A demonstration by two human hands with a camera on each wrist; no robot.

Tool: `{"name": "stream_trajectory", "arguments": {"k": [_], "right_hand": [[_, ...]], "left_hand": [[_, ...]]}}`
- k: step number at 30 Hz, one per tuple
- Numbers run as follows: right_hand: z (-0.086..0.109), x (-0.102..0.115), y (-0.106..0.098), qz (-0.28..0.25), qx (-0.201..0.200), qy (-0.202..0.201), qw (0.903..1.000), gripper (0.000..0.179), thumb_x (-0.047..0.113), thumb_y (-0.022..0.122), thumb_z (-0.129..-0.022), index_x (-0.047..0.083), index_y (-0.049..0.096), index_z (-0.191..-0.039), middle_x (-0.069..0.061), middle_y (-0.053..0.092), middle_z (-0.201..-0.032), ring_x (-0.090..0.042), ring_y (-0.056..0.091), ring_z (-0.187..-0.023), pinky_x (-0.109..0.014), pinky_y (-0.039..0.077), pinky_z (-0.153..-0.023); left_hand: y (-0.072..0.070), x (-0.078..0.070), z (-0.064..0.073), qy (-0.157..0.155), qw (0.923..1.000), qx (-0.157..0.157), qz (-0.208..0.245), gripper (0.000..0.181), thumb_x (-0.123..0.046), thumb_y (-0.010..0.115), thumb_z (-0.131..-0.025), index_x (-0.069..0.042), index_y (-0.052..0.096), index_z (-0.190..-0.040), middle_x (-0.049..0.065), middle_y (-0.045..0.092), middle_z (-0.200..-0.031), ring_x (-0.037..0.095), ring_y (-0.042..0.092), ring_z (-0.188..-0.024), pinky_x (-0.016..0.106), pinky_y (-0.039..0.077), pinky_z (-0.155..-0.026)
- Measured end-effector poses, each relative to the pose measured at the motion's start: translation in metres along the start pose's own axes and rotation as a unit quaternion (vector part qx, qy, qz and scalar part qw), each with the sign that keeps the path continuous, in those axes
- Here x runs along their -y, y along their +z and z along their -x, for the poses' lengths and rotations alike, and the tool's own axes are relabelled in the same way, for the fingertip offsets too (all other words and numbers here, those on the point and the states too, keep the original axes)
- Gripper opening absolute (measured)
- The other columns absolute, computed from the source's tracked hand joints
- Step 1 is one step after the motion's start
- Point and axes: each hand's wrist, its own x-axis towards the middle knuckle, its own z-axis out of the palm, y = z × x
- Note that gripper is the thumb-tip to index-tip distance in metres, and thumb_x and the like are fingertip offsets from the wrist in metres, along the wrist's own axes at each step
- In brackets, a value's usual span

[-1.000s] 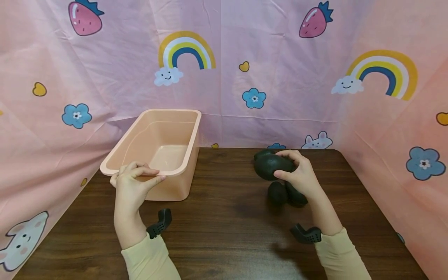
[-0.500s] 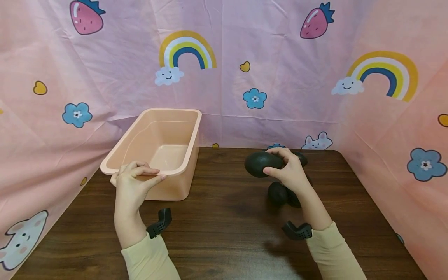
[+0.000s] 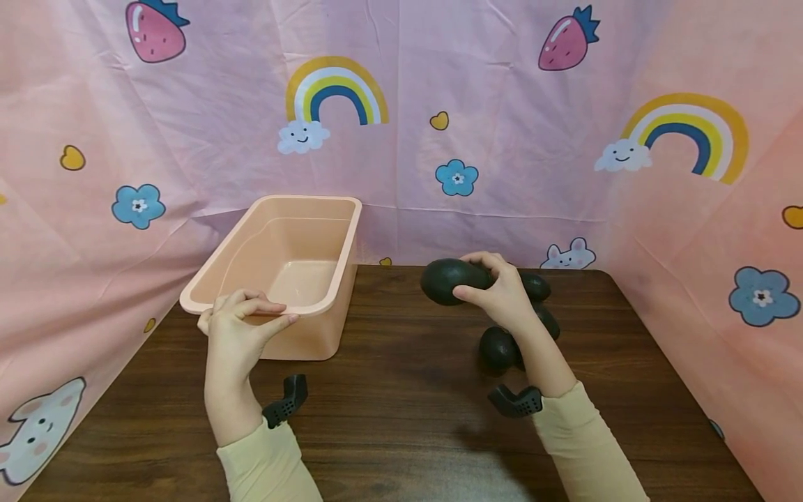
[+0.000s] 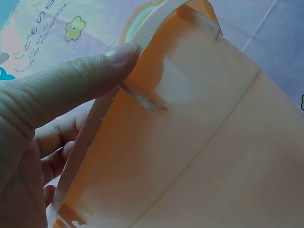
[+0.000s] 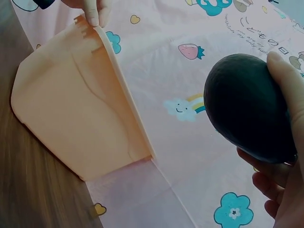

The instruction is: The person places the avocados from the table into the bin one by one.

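Note:
My right hand [image 3: 502,293] grips a dark green avocado [image 3: 444,282], thumb on the near side and fingers over the far side, raised above the table. In the right wrist view the avocado [image 5: 244,107] shows its rounded end and pebbly skin. My left hand [image 3: 241,328] pinches the near rim of a peach plastic bin [image 3: 341,279], with the thumb [image 4: 90,78] outside and fingers over the inner side. The bin's visible floor is bare. Several more avocados [image 3: 498,348] lie on the table behind and under my right forearm, partly hidden by it.
A dark wood table [image 3: 389,418] carries everything. A pink and lilac printed cloth [image 3: 401,160] hangs close behind the bin and along both sides. Small black wrist cameras [image 3: 516,401] jut from both wrists.
My right hand has lifted the avocado away from the others and carried it left toward the bin, uncovering avocados behind it. The left hand and bin have stayed still.

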Motion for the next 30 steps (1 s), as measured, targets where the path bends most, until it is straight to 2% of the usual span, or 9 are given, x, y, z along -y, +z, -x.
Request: {"name": "stream_trajectory", "arguments": {"k": [7,17,23,30], "right_hand": [[-0.010,0.000,0.013,-0.004,0.002,0.008,1.0000,0.055,0.041,0.081,-0.075,0.008,0.064,-0.116,-0.011,0.052,-0.110,-0.026,0.044,-0.101,-0.042,0.045,-0.076],[-0.021,0.005,0.038,-0.015,0.002,0.029,0.9995,0.047,0.028,0.080,-0.078,0.009,0.064,-0.118,-0.011,0.051,-0.113,-0.026,0.044,-0.105,-0.042,0.047,-0.077],[-0.028,0.006,0.052,-0.025,-0.018,0.021,0.9993,0.048,0.031,0.082,-0.075,0.011,0.065,-0.115,-0.009,0.051,-0.113,-0.025,0.048,-0.099,-0.041,0.048,-0.074],[-0.035,0.009,0.067,-0.025,-0.032,0.002,0.9992,0.045,0.032,0.083,-0.074,0.011,0.067,-0.111,-0.007,0.053,-0.106,-0.022,0.046,-0.098,-0.040,0.048,-0.071]], "left_hand": [[0.001,0.003,0.000,-0.004,1.0000,0.002,-0.005,0.021,-0.010,0.090,-0.062,-0.007,0.077,-0.077,0.004,0.060,-0.089,0.020,0.042,-0.096,0.045,0.007,-0.090],[0.001,0.004,0.001,-0.006,1.0000,0.006,0.000,0.021,-0.009,0.090,-0.062,-0.005,0.077,-0.077,0.003,0.060,-0.089,0.021,0.042,-0.098,0.044,0.006,-0.091],[0.001,0.003,0.000,-0.005,1.0000,0.003,-0.003,0.021,-0.008,0.090,-0.061,-0.006,0.077,-0.077,0.004,0.060,-0.089,0.020,0.042,-0.097,0.044,0.007,-0.090],[0.001,0.001,0.000,0.003,1.0000,-0.003,-0.003,0.020,-0.010,0.091,-0.061,-0.007,0.077,-0.076,0.005,0.060,-0.087,0.020,0.042,-0.093,0.045,0.008,-0.088]]}}
